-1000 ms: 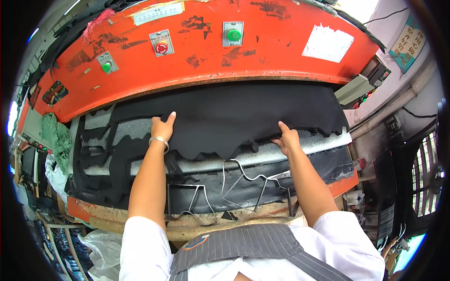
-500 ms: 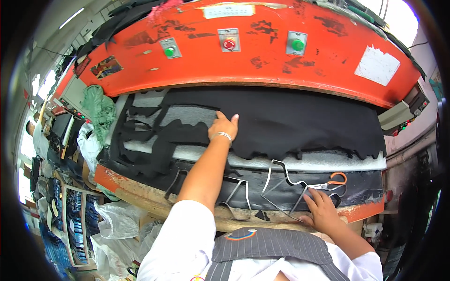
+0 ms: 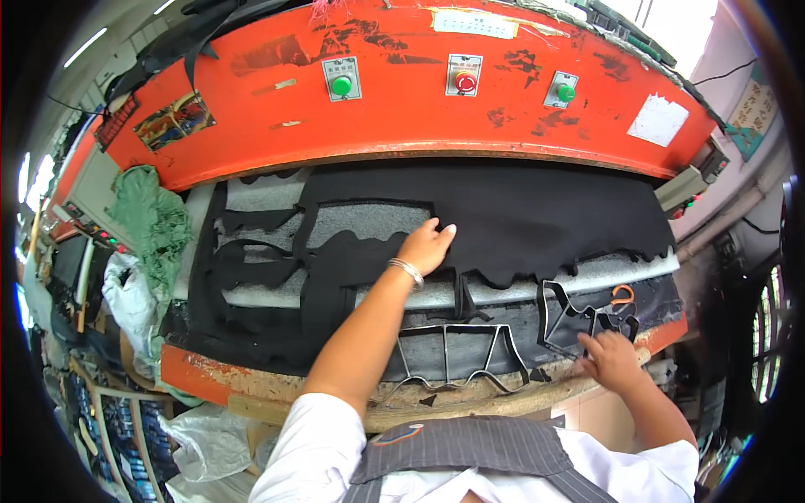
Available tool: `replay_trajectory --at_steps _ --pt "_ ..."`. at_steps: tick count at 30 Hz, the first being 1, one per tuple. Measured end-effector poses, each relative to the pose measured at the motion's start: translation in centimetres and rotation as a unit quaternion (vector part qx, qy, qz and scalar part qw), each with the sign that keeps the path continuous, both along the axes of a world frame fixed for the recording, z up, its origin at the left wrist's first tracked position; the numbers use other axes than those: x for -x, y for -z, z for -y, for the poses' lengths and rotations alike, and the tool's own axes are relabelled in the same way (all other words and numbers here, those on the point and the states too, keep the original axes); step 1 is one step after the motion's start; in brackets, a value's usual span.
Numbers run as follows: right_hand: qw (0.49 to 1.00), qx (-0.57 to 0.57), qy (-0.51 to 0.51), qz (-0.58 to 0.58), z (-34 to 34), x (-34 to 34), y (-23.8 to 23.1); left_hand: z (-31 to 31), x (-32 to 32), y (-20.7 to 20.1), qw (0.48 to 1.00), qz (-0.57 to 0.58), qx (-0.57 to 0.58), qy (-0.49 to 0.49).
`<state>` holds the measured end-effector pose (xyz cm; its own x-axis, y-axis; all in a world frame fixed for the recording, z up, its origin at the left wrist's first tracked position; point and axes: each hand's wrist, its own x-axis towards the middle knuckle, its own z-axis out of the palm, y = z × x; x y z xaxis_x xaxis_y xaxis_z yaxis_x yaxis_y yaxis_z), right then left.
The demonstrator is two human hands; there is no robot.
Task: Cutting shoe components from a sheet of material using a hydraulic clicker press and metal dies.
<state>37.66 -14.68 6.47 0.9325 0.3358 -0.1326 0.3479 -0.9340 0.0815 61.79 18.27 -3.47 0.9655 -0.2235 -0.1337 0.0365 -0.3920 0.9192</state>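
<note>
My left hand (image 3: 426, 249) reaches over a black fabric sheet (image 3: 545, 205), its index finger and thumb apart. It lies at the right end of a rectangular cut-out where grey felt (image 3: 369, 225) shows through. Near the front edge, my right hand (image 3: 610, 362) is at the lower edge of a metal cutting die (image 3: 543, 323). Its fingers are spread and slightly bent, touching or just over the die. A second open-framed cutting die (image 3: 446, 356) lies left of that hand. Orange-handled scissors (image 3: 622, 294) lie behind the right die, their blades mostly hidden.
An orange press beam (image 3: 386, 117) with green and red buttons spans the far side. The worn wooden front edge (image 3: 335, 404) runs before me. At left hangs a green cloth (image 3: 149, 218), with a clear plastic bag (image 3: 205, 440) below. Black scraps lie on the fabric's left part.
The view has turned, so the press and bed sit differently. My left hand stays by the cut-out's right end. My right hand remains near the right die, its fingers more bent.
</note>
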Motion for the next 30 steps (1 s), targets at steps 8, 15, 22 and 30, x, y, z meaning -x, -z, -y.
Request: replay_trajectory --at_steps 8,15,22,30 --pt "0.992 0.011 -0.065 -0.105 -1.7 -1.7 2.4 -9.3 2.1 -2.4 0.980 0.196 -0.023 -0.031" --pt "0.990 0.067 -0.083 -0.097 -0.2 -0.7 4.2 -2.4 1.1 -0.8 0.990 0.035 0.136 0.011" --pt "0.981 0.030 -0.163 -0.104 1.9 -2.8 4.9 1.4 -3.0 0.7 0.917 -0.278 0.285 -0.004" --pt "0.968 -0.126 -0.208 -0.064 3.6 -3.5 4.9 5.6 -1.0 -0.9 0.962 0.023 -0.268 -0.041"
